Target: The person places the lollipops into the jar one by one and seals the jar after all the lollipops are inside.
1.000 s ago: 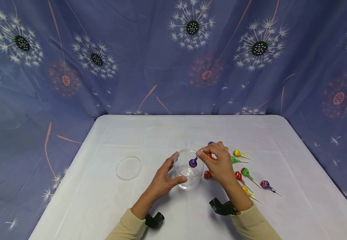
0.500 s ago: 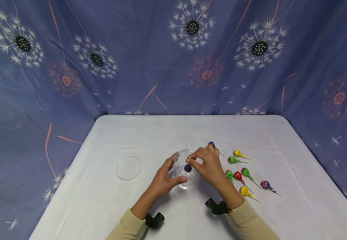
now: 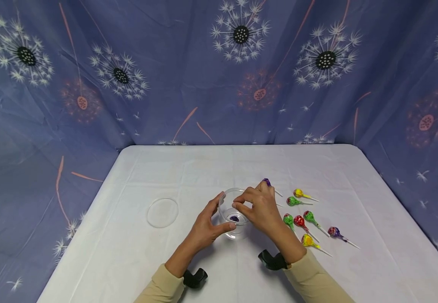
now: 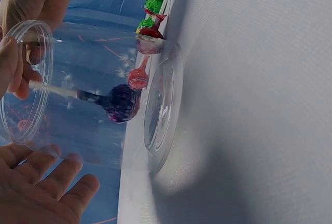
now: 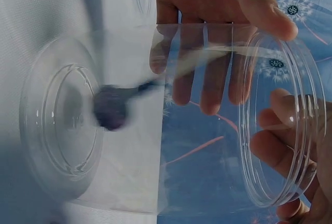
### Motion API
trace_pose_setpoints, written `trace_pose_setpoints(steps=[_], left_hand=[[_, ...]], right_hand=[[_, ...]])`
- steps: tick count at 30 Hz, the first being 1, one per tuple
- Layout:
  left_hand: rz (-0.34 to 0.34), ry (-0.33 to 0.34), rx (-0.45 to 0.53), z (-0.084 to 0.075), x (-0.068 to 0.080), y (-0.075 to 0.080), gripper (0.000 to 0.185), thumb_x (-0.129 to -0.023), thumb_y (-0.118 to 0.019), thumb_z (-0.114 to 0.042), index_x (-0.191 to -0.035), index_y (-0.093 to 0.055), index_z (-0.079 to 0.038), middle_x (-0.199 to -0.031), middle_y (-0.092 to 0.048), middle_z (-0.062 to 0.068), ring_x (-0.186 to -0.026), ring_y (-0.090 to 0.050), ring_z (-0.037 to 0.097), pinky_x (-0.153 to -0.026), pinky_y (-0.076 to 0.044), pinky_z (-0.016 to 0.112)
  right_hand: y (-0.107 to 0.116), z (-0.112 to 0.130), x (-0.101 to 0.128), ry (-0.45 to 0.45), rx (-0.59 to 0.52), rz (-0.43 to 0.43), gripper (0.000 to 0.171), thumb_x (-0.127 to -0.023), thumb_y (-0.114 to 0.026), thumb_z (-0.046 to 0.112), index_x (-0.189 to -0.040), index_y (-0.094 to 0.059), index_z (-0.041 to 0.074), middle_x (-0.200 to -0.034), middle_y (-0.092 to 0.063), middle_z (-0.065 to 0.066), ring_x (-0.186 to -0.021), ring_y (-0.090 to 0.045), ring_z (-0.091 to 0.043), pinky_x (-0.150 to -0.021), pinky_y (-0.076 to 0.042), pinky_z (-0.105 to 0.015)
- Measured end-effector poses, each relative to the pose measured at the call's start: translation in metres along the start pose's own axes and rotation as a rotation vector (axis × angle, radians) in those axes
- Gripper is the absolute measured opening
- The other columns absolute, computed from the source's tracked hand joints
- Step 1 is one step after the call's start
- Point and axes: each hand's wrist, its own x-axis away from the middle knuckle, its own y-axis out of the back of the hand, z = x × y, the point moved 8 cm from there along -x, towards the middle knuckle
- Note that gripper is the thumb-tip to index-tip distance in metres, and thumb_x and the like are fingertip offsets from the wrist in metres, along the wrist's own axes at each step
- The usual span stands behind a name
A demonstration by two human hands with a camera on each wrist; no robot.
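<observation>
Fingers of left hand [image 3: 203, 227] round clear jar [image 3: 235, 213], right hand [image 3: 261, 209] pinching purple lollipop [image 3: 234, 218], white table [image 3: 188, 168], blue curtain [image 3: 165, 75].

Clear glossy plastic jar [image 3: 235, 212]; matt cloth table [image 3: 165, 168]; lollipop [image 3: 234, 218] wrapper prob. foil.

You are in a staged recording booth, not a lived-in room. A blue-violet cloth backdrop [image 3: 188, 84] printed with dandelion heads hangs on 3 sides and hides any walls or furniture. The table [image 3: 158, 168] under you is draped in a plain white cloth with fold creases. Black camera mounts [image 3: 195, 277] are strapped to both your wrists. The lollipops [image 3: 309, 219] lie spread out on the cloth beside a clear plastic jar [image 3: 234, 214], with its lid [image 3: 162, 212] set apart to the left.
</observation>
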Motion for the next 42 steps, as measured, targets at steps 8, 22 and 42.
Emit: trace_pose_setpoints(steps=[8,22,42], left_hand=[[-0.008,-0.03,0.003,0.001,0.002,0.0,0.085,-0.077,-0.078,-0.029,-0.147,-0.029,-0.03,-0.151,-0.036,-0.002,-0.139,-0.037,0.021,-0.115,-0.029,0.049],[-0.005,-0.004,-0.023,0.004,0.003,-0.002,0.088,-0.075,-0.079,-0.034,-0.148,-0.029,-0.029,-0.151,-0.036,-0.001,-0.138,-0.038,0.024,-0.115,-0.031,0.047],[-0.006,0.002,-0.048,0.002,0.0,0.0,0.089,-0.075,-0.079,-0.036,-0.148,-0.028,-0.029,-0.152,-0.035,0.0,-0.139,-0.036,0.026,-0.115,-0.03,0.048]], right_hand=[[0.006,-0.002,0.002,-0.009,-0.035,-0.031,0.011,-0.071,-0.082,0.025,-0.078,-0.075,0.019,-0.072,-0.065,0.007,-0.073,-0.037,-0.011,-0.07,-0.025,-0.032],[0.054,-0.038,0.018,-0.177,-0.072,-0.072,0.017,-0.069,-0.083,0.021,-0.084,-0.075,0.017,-0.08,-0.069,0.004,-0.079,-0.038,-0.008,-0.07,-0.022,-0.029],[0.097,-0.09,0.079,-0.374,0.048,-0.075,0.022,-0.072,-0.081,0.009,-0.092,-0.073,0.01,-0.094,-0.069,-0.008,-0.094,-0.042,-0.013,-0.076,-0.026,-0.033]])
